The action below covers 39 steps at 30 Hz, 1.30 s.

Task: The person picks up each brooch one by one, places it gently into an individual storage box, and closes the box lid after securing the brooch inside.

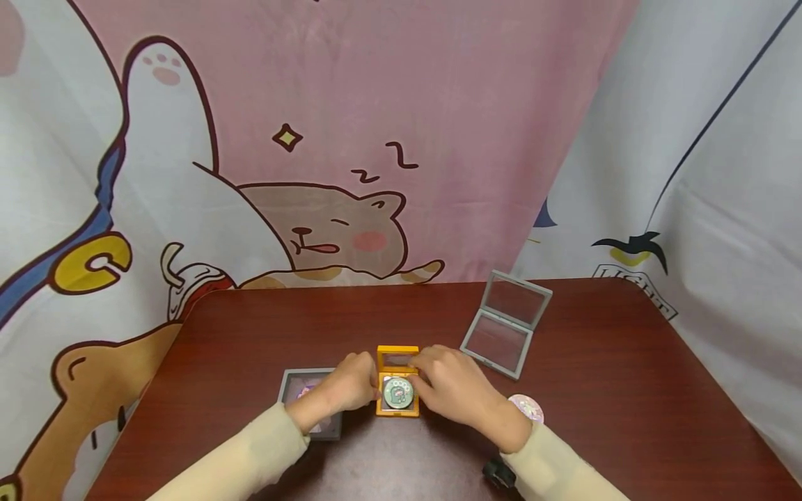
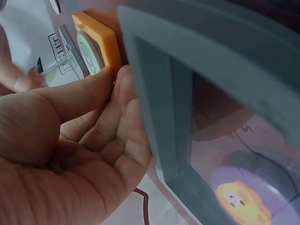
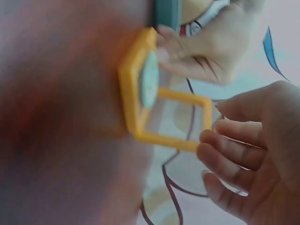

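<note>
A small yellow-orange hinged case (image 1: 397, 414) stands on the table with its lid (image 3: 173, 140) raised. Inside its base lies a round pale-green badge (image 1: 397, 393) with a cartoon figure. My left hand (image 1: 351, 379) pinches the base's left edge, thumb on the rim and fingers behind it. Across the case, my right hand (image 1: 454, 390) touches the lid's outer edge with loosely bent fingers; the thumb is near the same edge. Under my left forearm sits a grey square case (image 1: 288, 379), partly hidden, with a purple badge (image 2: 239, 197) inside.
A larger grey case (image 1: 523, 358) lies unfolded at the back right, its panels transparent. Beside my right wrist is a pinkish round badge (image 1: 526, 407), partly covered. A black object (image 1: 498, 473) shows by the right sleeve. Behind the brown table (image 1: 626, 390) hangs a cartoon-printed cloth (image 1: 476, 139).
</note>
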{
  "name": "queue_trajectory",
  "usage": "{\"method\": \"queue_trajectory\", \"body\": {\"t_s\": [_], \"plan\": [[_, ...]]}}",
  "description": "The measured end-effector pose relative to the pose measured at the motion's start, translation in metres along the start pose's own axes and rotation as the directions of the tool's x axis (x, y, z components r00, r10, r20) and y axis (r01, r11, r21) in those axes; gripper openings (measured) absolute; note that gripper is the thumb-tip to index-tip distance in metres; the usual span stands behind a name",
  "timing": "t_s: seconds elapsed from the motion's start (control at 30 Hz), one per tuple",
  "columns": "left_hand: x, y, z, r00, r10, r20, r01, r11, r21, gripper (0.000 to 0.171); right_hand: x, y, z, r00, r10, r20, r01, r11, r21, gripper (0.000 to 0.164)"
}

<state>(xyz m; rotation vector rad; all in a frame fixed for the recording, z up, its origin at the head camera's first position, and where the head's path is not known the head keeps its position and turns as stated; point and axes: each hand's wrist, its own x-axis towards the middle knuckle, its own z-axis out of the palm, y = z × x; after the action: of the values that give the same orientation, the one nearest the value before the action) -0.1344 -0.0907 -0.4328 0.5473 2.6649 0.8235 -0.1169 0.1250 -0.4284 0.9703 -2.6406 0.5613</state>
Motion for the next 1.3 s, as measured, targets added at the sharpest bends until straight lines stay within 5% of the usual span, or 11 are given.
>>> {"method": "queue_trajectory", "body": {"t_s": [0.2, 0.7, 1.3], "plan": [[0.0, -0.001, 0.001, 1.0, -0.005, -0.001, 0.005, 1.0, -0.003, 0.035, 0.006, 0.011, -0.019, 0.993, 0.064, -0.104, -0.065, 0.998, -0.01, 0.015], [0.0, -0.003, 0.002, 1.0, 0.021, -0.015, -0.021, 1.0, -0.006, 0.035, 0.007, 0.02, -0.002, 0.982, 0.188, 0.026, -0.189, 0.98, 0.058, 0.025], [-0.002, -0.009, 0.002, 0.997, 0.068, -0.021, -0.069, 0.997, -0.022, 0.037, -0.006, 0.013, 0.006, 0.994, 0.109, 0.011, -0.109, 0.993, 0.054, 0.015]]}}
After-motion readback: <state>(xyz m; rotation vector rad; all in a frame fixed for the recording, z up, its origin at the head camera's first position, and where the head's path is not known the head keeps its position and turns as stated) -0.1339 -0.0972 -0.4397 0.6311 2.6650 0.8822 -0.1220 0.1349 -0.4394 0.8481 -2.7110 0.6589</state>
